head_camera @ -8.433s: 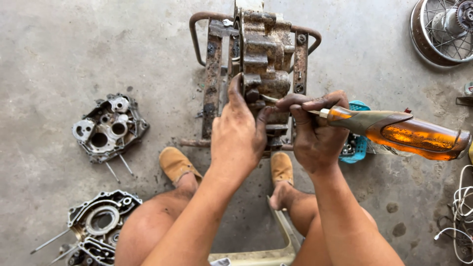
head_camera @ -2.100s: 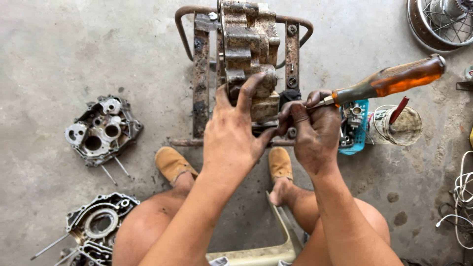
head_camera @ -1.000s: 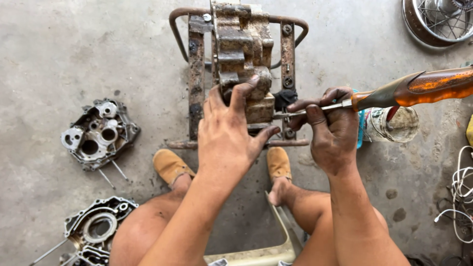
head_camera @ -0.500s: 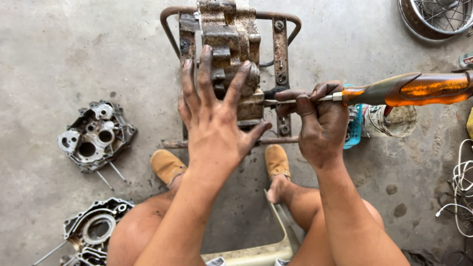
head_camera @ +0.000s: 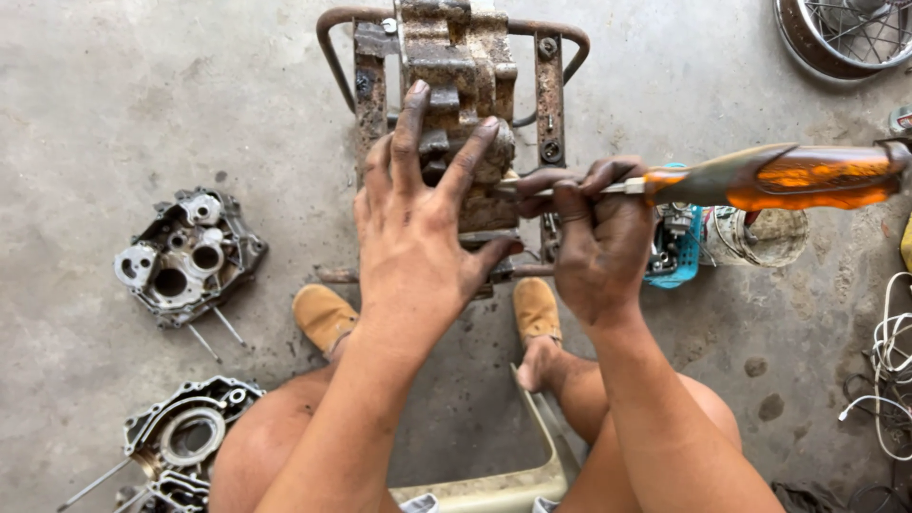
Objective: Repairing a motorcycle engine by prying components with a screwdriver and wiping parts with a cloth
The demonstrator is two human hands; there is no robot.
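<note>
A grimy engine block [head_camera: 456,66] sits on a rusty metal stand [head_camera: 549,85] on the concrete floor. My left hand [head_camera: 423,223] lies flat on the block, fingers spread. My right hand [head_camera: 598,237] pinches the metal shaft of a large screwdriver, whose orange handle [head_camera: 807,178] points right and whose tip goes in at the block's right side, beside my left fingertips. Both hands are black with grease. My knees and tan shoes [head_camera: 323,315] are below the stand.
Two engine case halves lie on the floor at the left [head_camera: 185,256] and lower left [head_camera: 180,442]. A blue basket of parts [head_camera: 676,242] and a dirty cup [head_camera: 765,237] sit right of the stand. A spoked wheel [head_camera: 845,33] is top right, white cable [head_camera: 888,366] at the right edge.
My left hand has opened from gripping the block to lying flat on it with fingers spread. The screwdriver has swung level, and the view has shifted slightly.
</note>
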